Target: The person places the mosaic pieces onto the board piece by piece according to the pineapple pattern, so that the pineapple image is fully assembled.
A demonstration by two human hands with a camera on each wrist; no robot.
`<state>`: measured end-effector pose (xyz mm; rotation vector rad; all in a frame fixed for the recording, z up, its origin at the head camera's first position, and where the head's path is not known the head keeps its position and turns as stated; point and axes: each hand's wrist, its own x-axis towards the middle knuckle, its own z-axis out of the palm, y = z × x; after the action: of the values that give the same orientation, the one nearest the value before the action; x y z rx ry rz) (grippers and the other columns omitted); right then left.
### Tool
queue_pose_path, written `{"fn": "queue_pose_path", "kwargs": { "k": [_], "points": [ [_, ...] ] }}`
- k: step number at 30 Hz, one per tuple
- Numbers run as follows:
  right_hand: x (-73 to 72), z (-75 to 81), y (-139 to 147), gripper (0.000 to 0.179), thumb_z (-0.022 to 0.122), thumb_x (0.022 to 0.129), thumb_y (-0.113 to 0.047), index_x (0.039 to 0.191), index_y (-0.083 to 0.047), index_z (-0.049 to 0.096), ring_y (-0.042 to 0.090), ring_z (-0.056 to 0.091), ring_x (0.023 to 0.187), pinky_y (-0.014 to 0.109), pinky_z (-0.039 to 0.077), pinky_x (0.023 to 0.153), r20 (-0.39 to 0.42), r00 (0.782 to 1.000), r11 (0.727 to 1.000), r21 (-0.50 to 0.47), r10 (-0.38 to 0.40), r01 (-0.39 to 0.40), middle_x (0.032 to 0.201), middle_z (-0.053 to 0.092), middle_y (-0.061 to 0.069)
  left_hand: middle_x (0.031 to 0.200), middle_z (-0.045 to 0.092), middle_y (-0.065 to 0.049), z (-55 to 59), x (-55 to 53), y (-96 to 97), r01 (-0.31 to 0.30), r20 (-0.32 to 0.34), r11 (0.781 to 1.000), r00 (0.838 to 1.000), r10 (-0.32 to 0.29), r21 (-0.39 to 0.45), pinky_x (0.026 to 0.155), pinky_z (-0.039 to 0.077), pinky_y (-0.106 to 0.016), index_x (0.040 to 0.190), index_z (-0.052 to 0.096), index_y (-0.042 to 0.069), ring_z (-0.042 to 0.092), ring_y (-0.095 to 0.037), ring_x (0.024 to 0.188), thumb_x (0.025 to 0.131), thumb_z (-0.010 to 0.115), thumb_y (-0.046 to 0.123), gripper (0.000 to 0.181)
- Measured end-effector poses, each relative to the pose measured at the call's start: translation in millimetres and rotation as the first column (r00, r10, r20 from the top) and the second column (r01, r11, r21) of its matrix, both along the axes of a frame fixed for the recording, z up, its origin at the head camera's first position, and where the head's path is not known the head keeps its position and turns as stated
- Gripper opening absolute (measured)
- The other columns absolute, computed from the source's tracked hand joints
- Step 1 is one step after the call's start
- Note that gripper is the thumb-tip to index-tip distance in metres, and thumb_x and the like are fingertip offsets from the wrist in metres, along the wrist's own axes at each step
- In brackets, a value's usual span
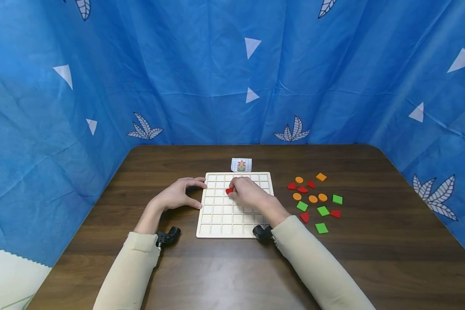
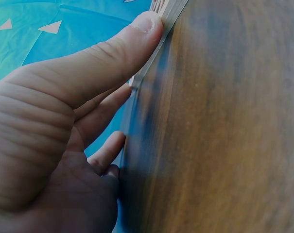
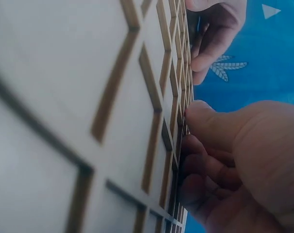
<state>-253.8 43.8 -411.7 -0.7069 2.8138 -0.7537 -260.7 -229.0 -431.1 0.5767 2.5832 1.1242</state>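
A cream-coloured grid board with raised square cells lies on the dark wooden table. Over its upper middle, my right hand pinches a small red tile at its fingertips; most of the tile is hidden by the fingers. In the right wrist view, the right hand has its thumb and fingers close to the board's surface. At the board's left edge my left hand rests with thumb and fingers spread apart. The left wrist view shows the left thumb against the board's side.
Right of the board lie loose red tiles, orange round tiles, an orange square tile and green square tiles. A small printed pattern card sits behind the board. A blue curtain hangs beyond the table.
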Motion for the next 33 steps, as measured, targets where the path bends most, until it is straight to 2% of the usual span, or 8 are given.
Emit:
{"fn": "queue_pose_path", "kwargs": {
  "k": [9,13,17,23,29,33],
  "points": [
    [-2.2,-1.0,-3.7,0.013,0.076,0.094,-0.015,0.100,-0.005,0.072,0.015,0.060,0.078,0.030,0.052,0.076,-0.040,0.999,1.000,0.003,0.023,-0.023,0.086,0.070,0.002,0.159,0.048,-0.005,0.2,-0.5,-3.4,-0.005,0.004,1.000,1.000,0.005,-0.002,0.126,0.026,-0.057,0.128,0.071,0.018,0.034,-0.033,0.153,0.075,0.094,0.022,0.058],
    [-5.0,-3.8,-6.4,0.014,0.078,0.092,-0.016,0.100,-0.005,0.073,0.016,0.059,0.077,0.030,0.053,0.075,-0.075,0.997,1.000,0.002,0.010,-0.010,0.085,0.070,0.002,0.160,0.048,-0.005,1.2,-0.1,-5.4,-0.004,0.005,1.000,1.000,0.004,0.001,0.125,0.026,-0.057,0.129,0.071,0.017,0.034,-0.033,0.153,0.075,0.094,0.022,0.059],
    [-6.4,-6.0,-8.9,0.011,0.080,0.090,-0.016,0.093,-0.008,0.073,0.015,0.059,0.076,0.030,0.052,0.074,-0.110,0.994,1.000,-0.003,-0.011,0.011,0.084,0.070,0.000,0.160,0.047,-0.005,0.9,-0.2,-7.1,-0.001,0.009,1.000,1.000,0.001,0.001,0.125,0.025,-0.058,0.130,0.070,0.017,0.033,-0.034,0.154,0.075,0.094,0.023,0.060],
    [-5.3,-3.5,-9.8,0.010,0.080,0.090,-0.017,0.085,-0.013,0.073,0.015,0.059,0.076,0.031,0.052,0.074,-0.075,0.997,0.999,-0.025,-0.025,0.023,0.082,0.070,-0.001,0.160,0.047,-0.005,1.2,0.6,-7.7,-0.001,0.008,1.000,1.000,0.001,0.005,0.125,0.026,-0.058,0.129,0.071,0.017,0.033,-0.034,0.153,0.074,0.094,0.023,0.060],
    [2.4,3.2,-2.2,0.006,0.075,0.095,-0.016,0.091,-0.013,0.077,0.011,0.060,0.075,0.029,0.052,0.074,-0.021,1.000,0.999,-0.047,-0.016,0.015,0.083,0.072,-0.004,0.160,0.048,-0.007,1.5,1.2,-3.1,0.007,-0.009,1.000,1.000,-0.007,-0.013,0.124,0.027,-0.059,0.130,0.071,0.017,0.034,-0.036,0.152,0.076,0.093,0.023,0.059],
    [11.7,8.1,8.7,0.006,0.073,0.096,-0.017,0.095,-0.013,0.077,0.012,0.058,0.074,0.028,0.051,0.073,-0.013,1.000,0.999,-0.046,0.001,-0.002,0.082,0.071,-0.004,0.160,0.047,-0.005,0.5,0.3,-0.8,-0.006,-0.001,1.000,1.000,0.006,-0.017,0.125,0.026,-0.058,0.129,0.071,0.018,0.033,-0.034,0.153,0.076,0.093,0.023,0.058]
  ]
}}
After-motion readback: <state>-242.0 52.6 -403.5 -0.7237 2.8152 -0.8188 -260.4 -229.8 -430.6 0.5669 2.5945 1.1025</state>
